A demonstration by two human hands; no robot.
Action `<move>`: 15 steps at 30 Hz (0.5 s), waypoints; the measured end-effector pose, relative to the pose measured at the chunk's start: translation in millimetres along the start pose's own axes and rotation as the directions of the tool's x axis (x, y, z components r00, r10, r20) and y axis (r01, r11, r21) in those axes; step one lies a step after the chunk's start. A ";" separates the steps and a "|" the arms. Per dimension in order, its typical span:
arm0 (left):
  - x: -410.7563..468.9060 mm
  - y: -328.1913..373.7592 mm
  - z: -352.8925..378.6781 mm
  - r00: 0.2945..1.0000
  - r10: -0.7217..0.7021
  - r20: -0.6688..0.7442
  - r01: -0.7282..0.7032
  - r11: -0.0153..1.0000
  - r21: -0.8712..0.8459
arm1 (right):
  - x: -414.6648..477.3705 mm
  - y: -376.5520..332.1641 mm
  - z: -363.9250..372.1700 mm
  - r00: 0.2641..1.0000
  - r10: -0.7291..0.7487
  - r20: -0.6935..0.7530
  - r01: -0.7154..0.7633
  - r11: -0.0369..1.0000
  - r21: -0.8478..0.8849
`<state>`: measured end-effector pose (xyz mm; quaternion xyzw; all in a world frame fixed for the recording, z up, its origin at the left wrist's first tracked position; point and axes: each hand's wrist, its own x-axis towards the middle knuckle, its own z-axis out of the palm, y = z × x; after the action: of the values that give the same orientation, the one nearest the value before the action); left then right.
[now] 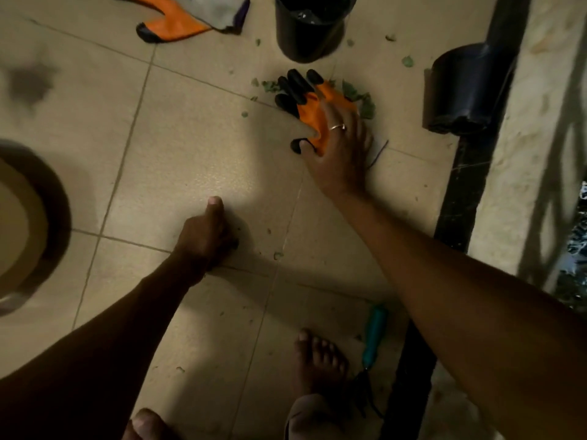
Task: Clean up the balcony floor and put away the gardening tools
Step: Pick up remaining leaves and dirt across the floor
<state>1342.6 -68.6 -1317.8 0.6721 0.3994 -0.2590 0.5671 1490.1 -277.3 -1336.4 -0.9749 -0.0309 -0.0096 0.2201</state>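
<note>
Your right hand (340,154) grasps the orange glove (313,112), which lies under your fingers on green leaves (365,103). Your left hand (206,236) is clenched, thumb out. Just beyond the grip stands a black pot (309,42), its content too dark to tell. To the right of the grip, a second pot (460,93) lies tipped over.

glove (313,114) on leaves (366,105), pot (309,30) behind
</note>
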 end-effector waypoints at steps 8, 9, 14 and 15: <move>0.3 4.6 1.3 0.999 -0.033 -0.040 0.034 0.999 0.041 | 24.6 3.5 -2.6 0.988 0.023 0.155 0.005 0.984 -0.180; 0.2 5.1 1.5 0.998 -0.040 -0.041 0.042 0.998 0.041 | 26.3 3.6 -4.0 0.987 0.027 0.158 0.001 0.985 -0.171; -0.8 8.5 1.2 0.996 -0.081 -0.042 0.082 0.996 0.036 | 30.9 -10.1 -13.2 0.997 0.041 -0.060 -0.039 0.998 0.043; -0.3 8.4 1.3 0.995 -0.093 -0.046 0.095 0.995 0.037 | 29.9 -20.2 -15.8 0.990 0.034 -0.137 -0.019 0.993 0.116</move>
<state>1349.5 -70.2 -1313.1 0.6692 0.4380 -0.2783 0.5318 1518.5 -264.2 -1312.6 -0.9581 -0.0030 -0.0728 0.2772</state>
